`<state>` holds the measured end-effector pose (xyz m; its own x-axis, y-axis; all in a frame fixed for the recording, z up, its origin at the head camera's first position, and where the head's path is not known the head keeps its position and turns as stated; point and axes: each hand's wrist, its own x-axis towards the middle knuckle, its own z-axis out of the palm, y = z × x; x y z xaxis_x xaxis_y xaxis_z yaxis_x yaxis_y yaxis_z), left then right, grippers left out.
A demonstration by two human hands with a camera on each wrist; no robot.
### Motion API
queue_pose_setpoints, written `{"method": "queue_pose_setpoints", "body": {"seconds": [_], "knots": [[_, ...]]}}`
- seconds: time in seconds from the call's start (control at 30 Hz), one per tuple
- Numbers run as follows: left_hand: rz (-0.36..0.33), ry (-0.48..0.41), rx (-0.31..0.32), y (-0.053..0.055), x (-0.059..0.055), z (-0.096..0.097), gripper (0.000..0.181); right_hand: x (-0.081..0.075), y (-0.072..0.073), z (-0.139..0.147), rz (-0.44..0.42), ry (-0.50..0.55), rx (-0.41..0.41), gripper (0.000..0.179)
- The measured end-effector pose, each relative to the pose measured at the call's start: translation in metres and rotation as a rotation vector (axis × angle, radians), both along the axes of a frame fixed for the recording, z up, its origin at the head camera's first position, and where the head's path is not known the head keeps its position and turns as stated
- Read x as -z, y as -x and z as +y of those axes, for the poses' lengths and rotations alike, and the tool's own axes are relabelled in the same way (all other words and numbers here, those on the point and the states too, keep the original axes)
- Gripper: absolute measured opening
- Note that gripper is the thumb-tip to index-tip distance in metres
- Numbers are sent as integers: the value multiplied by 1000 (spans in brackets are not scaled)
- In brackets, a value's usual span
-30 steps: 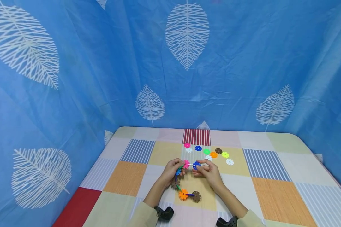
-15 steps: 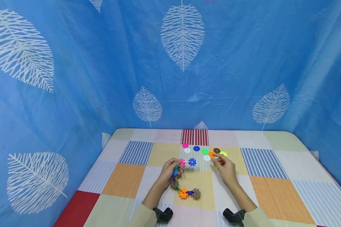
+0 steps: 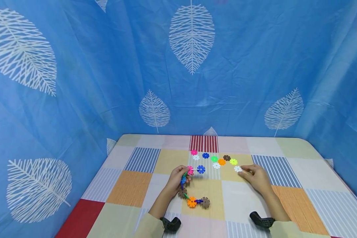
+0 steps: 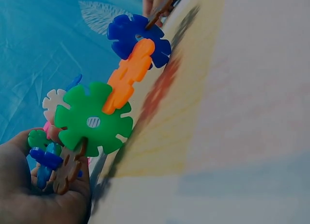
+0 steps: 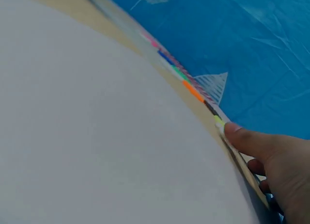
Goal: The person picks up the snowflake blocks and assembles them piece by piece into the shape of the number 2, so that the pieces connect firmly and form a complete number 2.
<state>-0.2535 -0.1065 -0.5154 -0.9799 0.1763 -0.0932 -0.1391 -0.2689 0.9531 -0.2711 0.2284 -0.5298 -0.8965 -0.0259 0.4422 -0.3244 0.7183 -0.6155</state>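
My left hand [image 3: 176,180] grips a chain of interlocking plastic snowflake discs near its pink disc [image 3: 190,170]. From there a blue disc [image 3: 200,169] sticks out to the right on an edge-on white disc. The chain's other end hangs toward me, with an orange disc [image 3: 191,202] and a brown disc [image 3: 205,202]. Up close in the left wrist view are a green disc [image 4: 92,117] and an orange one [image 4: 128,76] slotted together. Farther right, my right hand [image 3: 257,178] pinches a loose white disc [image 3: 237,169] at its edge; the fingertips below it are partly hidden.
Several loose discs lie beyond the hands, among them a green one [image 3: 215,159], an orange one [image 3: 221,162] and a yellow one [image 3: 233,161]. A patchwork cloth [image 3: 303,165] covers the table. Blue leaf-printed curtains [image 3: 241,66] hang at the back and sides.
My right hand has let go of the chain's blue disc and moved right, past the loose orange disc, to the white disc. The left hand keeps holding the chain.
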Motion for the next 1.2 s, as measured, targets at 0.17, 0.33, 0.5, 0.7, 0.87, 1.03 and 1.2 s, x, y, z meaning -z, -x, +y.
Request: {"method": "queue_pose_setpoints", "body": {"seconds": [0.17,0.33,0.5,0.7,0.87,1.03,1.2], "knots": [[24,-3,2,0,2,1,19,2,2,-3,-22,-24,-14,23],[22,2,1,0,3,2,20,2,2,-10,-35,-67,25,39],[18,12,1,0,3,3,19,4,1,-14,-1,-89,75,35],[11,19,-2,0,2,4,19,5,1,-15,27,-40,38,22],[-11,7,9,0,1,3,15,3,2,-17,-20,54,-13,23],[-11,18,28,-2,-4,2,14,0,0,-31,-65,275,-132,23],[18,24,30,-11,-18,3,14,-10,-11,-66,-41,482,-288,18]]}}
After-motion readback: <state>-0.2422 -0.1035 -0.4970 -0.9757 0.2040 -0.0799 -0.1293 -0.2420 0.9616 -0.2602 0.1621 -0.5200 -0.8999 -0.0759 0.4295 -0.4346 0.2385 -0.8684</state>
